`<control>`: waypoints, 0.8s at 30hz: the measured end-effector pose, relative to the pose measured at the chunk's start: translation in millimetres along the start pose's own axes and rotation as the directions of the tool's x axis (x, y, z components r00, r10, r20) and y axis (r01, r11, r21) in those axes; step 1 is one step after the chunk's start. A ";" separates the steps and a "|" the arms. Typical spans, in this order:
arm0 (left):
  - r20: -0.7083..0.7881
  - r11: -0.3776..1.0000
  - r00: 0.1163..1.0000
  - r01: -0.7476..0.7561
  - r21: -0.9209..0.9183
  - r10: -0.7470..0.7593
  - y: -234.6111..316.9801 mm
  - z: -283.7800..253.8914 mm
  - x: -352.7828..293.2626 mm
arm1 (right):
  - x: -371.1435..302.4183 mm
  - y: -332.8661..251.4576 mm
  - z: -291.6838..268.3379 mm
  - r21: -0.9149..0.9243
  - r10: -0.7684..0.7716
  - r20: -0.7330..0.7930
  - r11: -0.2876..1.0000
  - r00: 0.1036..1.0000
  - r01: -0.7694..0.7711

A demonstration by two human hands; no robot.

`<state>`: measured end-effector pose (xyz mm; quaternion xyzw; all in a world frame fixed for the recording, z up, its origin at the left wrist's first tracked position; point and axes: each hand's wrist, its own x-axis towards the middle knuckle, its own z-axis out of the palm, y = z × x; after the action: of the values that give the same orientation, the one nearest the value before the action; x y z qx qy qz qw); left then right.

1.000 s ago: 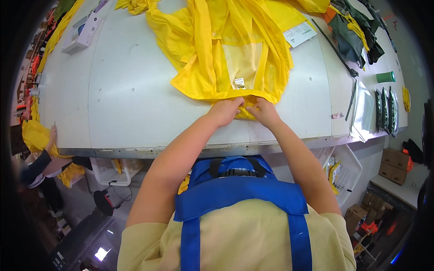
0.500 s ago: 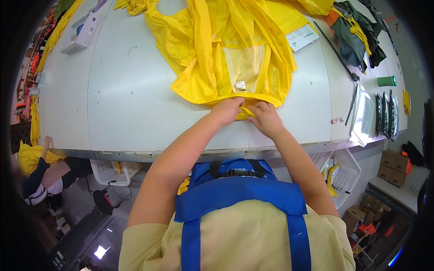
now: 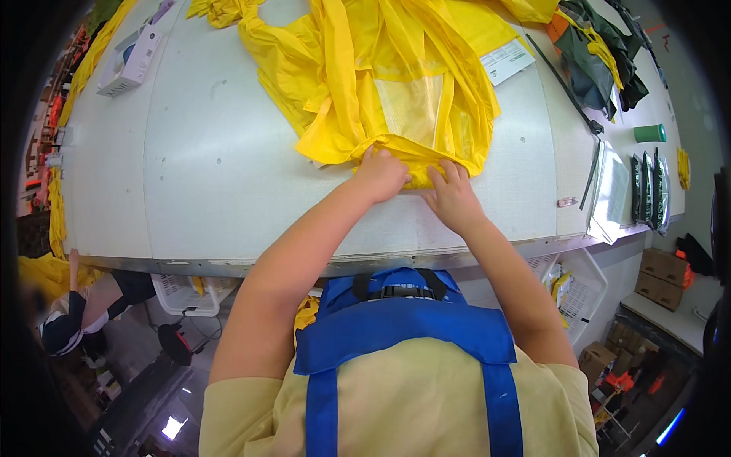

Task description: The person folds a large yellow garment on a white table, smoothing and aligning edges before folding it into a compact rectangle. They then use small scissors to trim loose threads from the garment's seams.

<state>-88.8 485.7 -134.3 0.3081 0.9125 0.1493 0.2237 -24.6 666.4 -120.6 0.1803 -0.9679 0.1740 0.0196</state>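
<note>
My left grip [image 3: 384, 175] was curled closed on the near hem of the yellow garment [image 3: 362, 87]; my right grip [image 3: 457, 202] touched that hem with fingers half bent, and I could not tell whether it pinched anything. The garment lay rumpled on the surface [image 3: 221, 206], stretching away from me, a green cylinder [image 3: 649, 134] well off to the right, a white card [image 3: 505, 64] beside the garment farther up

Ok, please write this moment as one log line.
left hand: touching yellow garment at near edge; right hand: touching same edge; garment: on pale table
</note>
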 end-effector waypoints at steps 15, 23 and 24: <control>-0.430 0.947 0.896 0.038 0.318 0.109 -5.4 7.0 -23.4 | 15.6 17.7 -4.2 -0.056 0.194 0.200 0.981 0.960 -0.186; -0.267 0.961 0.952 -0.080 0.265 0.152 -25.8 -14.2 -22.0 | 16.3 12.5 -20.0 -0.226 0.025 0.053 0.974 0.998 -0.012; -0.256 0.962 0.953 -0.096 0.256 0.163 -24.7 -18.4 -24.8 | 19.7 10.4 -26.7 -0.202 0.097 0.137 0.977 0.986 -0.068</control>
<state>-92.6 448.7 -120.9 0.3689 0.9237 0.0933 0.0455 -47.4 677.9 -96.9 0.1491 -0.9859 0.0645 -0.0410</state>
